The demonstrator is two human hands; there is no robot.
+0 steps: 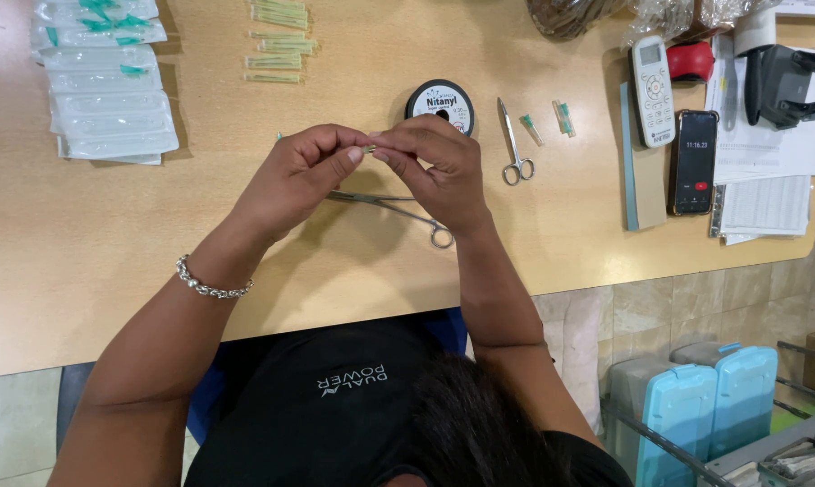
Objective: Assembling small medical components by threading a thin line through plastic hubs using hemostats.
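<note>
Pinching: left hand [299, 176] and right hand [434, 171], fingertips meeting over the middle of the wooden table [83, 261].
Held thing: small pale green piece [370, 148], nipped between the fingertips of both hands, raised off the table; too small to tell its exact shape.
Left grip: thumb and forefinger closed narrow on the left end of the piece, other fingers curled under.
Right grip: thumb and forefinger closed narrow on the right end, knuckles turned up.
Left wrist: beaded silver bracelet [211, 285].
Under the hands: steel forceps [398, 212] flat on the table, ring handle toward the near right, partly hidden by the right hand.
Just beyond the hands: black thread spool [440, 97], lying flat, far side of the fingertips.
Right of the spool: small scissors [515, 144], closed, handles near, tips far.
Further right: two short capped needles [548, 124] with green ends, near each other.
Far left: stack of clear sealed packets [105, 90].
Far middle: rows of thin green sticks [279, 43].
Right side: white remote [653, 90], dark phone [694, 160] with lit screen, printed papers [768, 206].
</note>
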